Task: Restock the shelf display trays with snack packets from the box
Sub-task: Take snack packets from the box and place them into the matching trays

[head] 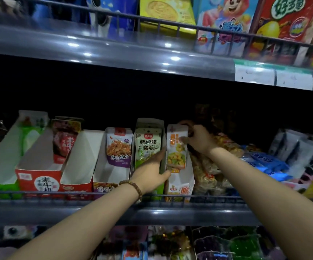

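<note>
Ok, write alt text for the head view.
Both hands work at a store shelf: the right hand holds an orange-and-white snack packet upright in its display tray, while the left hand steadies the neighbouring green-packet tray.

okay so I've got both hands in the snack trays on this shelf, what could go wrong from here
1. The right hand pinches only the top of the orange packet; it could tip forward out of its tray, whose front wall is low.
2. The left hand presses between the green packet and that tray, and may shove or crumple the green packets.
3. The right forearm crosses the loose bags beside the tray and could drag them off the shelf.
</note>
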Tool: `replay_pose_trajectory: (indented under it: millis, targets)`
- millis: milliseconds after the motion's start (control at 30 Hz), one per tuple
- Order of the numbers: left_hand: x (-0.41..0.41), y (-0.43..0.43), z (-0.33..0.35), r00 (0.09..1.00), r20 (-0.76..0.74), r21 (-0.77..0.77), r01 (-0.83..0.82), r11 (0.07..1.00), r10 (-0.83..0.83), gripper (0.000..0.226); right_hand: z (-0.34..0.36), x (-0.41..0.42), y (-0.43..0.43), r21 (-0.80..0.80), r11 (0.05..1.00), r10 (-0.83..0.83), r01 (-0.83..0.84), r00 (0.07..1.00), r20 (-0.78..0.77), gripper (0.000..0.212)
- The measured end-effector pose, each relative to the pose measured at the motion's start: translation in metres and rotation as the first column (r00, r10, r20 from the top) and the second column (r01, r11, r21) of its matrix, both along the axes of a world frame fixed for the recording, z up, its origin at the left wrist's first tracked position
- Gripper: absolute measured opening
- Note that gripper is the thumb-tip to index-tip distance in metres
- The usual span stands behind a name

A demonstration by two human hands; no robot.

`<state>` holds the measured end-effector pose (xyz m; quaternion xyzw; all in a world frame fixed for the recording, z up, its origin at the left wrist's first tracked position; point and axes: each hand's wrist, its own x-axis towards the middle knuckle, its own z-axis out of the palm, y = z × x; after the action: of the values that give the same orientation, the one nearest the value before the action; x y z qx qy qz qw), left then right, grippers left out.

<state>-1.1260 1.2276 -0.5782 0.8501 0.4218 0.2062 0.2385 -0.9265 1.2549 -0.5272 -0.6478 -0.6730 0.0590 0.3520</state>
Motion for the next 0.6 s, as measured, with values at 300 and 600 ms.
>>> replay_pose_trajectory:
  millis: [300,600]
  targets:
    - [0.000,0.003,-0.004,0.999,0.050,-0.057,0.022,0.998,-0.019,0.073,-0.008,0.007,0.015,-0.043,0.997,-0.052,0.059,0.988,0.147,0.026]
    - [-0.002,0.008,-0.007,1.000,-0.013,0.032,0.009,0.999,-0.008,0.070,-0.005,-0.001,0.003,-0.007,0.993,-0.107,0.116,0.929,0.354,0.038]
